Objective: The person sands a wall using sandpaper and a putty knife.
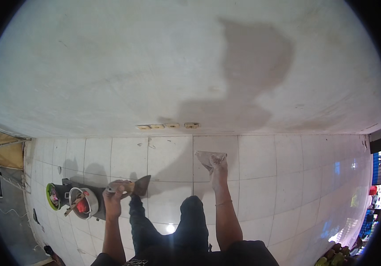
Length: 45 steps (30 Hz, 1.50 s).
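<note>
A putty knife [141, 186] with a wooden handle and a wide dark blade is in my left hand [114, 196], its blade pointing right above my knee. My right hand [219, 164] reaches forward above the floor tiles, whitened with pale powder or paste. Its fingers grip a thin, flat grey piece [205, 157] with a straight far edge; whether this is a spreader or a sheet, I cannot tell. Ahead rises a pale plastered wall [127, 66], on which a large shadow falls. Both hands are apart from the wall.
Several yellowed wall sockets [172, 125] sit low on the wall. Left of me, an aluminium pot [93, 203] holds something red [82, 206], with a wooden stick [74, 203] across its rim. A green-rimmed bucket [48, 196] stands beside it. Glossy white tiles [257, 159] cover the floor.
</note>
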Available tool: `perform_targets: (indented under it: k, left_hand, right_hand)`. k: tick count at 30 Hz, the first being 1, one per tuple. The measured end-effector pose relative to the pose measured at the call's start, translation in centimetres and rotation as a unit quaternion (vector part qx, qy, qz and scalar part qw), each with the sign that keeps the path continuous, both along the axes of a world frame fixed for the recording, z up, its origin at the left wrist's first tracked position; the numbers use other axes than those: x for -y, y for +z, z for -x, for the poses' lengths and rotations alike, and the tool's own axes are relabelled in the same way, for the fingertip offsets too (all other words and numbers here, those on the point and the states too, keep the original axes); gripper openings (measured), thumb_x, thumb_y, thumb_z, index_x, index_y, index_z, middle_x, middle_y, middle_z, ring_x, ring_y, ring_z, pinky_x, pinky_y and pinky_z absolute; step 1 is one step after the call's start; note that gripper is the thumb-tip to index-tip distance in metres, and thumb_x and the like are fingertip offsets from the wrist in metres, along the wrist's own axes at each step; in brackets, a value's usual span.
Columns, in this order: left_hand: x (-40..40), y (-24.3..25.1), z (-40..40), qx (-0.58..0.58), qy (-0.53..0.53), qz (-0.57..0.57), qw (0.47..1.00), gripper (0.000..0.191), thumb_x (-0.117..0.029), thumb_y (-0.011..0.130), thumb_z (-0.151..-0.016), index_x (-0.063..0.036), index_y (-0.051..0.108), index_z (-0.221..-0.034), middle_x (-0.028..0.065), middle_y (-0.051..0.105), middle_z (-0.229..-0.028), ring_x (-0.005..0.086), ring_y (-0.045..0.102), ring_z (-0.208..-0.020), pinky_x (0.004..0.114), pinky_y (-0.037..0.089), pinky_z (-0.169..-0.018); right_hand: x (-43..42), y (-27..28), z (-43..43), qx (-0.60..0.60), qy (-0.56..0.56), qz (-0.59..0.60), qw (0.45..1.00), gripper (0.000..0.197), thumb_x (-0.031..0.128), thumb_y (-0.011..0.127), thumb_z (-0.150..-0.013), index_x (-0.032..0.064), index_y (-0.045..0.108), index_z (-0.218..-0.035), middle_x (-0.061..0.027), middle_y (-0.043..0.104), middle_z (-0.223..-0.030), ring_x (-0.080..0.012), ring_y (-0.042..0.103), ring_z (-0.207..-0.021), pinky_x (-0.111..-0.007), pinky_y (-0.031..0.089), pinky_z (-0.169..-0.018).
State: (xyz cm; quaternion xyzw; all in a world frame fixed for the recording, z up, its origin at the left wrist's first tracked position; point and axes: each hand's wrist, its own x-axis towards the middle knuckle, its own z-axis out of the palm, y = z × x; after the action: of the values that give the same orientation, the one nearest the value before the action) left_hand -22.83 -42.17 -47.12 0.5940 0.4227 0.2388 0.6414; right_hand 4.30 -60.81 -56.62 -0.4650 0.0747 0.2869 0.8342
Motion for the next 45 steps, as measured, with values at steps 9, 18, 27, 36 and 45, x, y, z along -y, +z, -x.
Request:
perform_targets:
  k: [9, 18, 27, 36, 45]
  left_hand:
    - [-8.6, -11.3, -6.9, 0.075, -0.09, -0.085, 0.989, 0.034, -0.028, 0.063, -0.08, 0.0034, 0.056, -0.092, 0.0167, 0.063, -0.088, 0.023, 0.063, -0.079, 0.031, 0.053, -0.065]
    - [-8.0, -23.9, -10.3, 0.179, -0.13, -0.008, 0.975, 0.028, -0.029, 0.059, -0.07, -0.003, 0.05, -0.074, 0.0238, 0.061, -0.092, 0.0187, 0.058, -0.057, 0.034, 0.052, -0.061]
    - [-1.6, -5.9, -12.6, 0.668, -0.588, 0.006, 0.457, 0.022, -0.023, 0.046, -0.088, -0.0067, 0.052, -0.075, 0.0177, 0.058, -0.09, 0.0171, 0.048, -0.047, 0.032, 0.044, -0.047]
    - [0.3, -5.1, -14.7, 0.756, -0.474, -0.041, 0.45, 0.023, -0.018, 0.045, -0.089, -0.0089, 0.051, -0.068, 0.0145, 0.059, -0.088, 0.0148, 0.045, -0.046, 0.027, 0.038, -0.043]
    - [0.7, -6.2, -17.8, 0.783, -0.39, -0.046, 0.482, 0.024, -0.018, 0.045, -0.088, -0.0092, 0.051, -0.067, 0.0133, 0.059, -0.087, 0.014, 0.044, -0.045, 0.027, 0.037, -0.043]
  right_hand:
    - [-1.5, -11.0, -5.9, 0.252, -0.014, 0.25, 0.935, 0.029, 0.015, 0.053, -0.089, -0.0067, 0.055, -0.108, -0.0106, 0.061, -0.1, -0.0154, 0.055, -0.09, -0.028, 0.045, -0.08]
    - [-4.3, -18.3, -7.8, 0.295, -0.144, 0.124, 0.936, 0.032, 0.017, 0.052, -0.089, -0.0074, 0.054, -0.109, -0.0118, 0.058, -0.103, -0.0189, 0.055, -0.093, -0.032, 0.046, -0.082]
    - [-6.0, -18.7, -5.7, 0.242, -0.036, 0.043, 0.969, 0.04, 0.017, 0.055, -0.086, -0.0044, 0.047, -0.118, -0.0149, 0.053, -0.113, -0.0252, 0.053, -0.102, -0.035, 0.044, -0.086]
    - [-7.3, -19.3, -8.0, 0.267, 0.108, 0.074, 0.955, 0.041, 0.014, 0.054, -0.087, -0.0065, 0.043, -0.121, -0.0176, 0.05, -0.117, -0.0277, 0.053, -0.105, -0.038, 0.046, -0.086]
    - [-5.0, -21.5, -6.3, 0.206, 0.1, 0.099, 0.968, 0.042, 0.012, 0.053, -0.088, -0.0066, 0.041, -0.123, -0.018, 0.05, -0.118, -0.0284, 0.054, -0.104, -0.037, 0.05, -0.084]
